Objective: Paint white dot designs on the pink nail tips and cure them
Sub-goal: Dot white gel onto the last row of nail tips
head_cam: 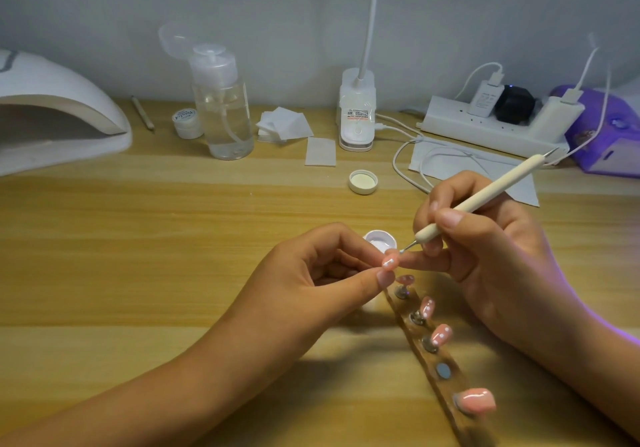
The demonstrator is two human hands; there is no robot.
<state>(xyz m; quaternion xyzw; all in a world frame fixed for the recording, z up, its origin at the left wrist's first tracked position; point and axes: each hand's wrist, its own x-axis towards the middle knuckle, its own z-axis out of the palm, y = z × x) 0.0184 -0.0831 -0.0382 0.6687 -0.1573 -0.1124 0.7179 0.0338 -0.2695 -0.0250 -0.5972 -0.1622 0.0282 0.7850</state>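
Left hand [322,270] pinches pink nail tip [390,262] — dotting tool [478,200] tip just above.

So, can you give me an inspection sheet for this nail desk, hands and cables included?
Surface: wooden table, pale grain.
Job's things: nail tip with white dots; pen; paint pot; strip holding three dotted tips, one plain, one mount empty; curing lamp far left.
Clutter: pump bottle, small jar, wipes, loose lid.
Hands: left hand pinches the nail tip; right hand grips the pen.
Cables: white cables run from the power strip.
Surroundings: grey wall, desk lamp base, purple device.
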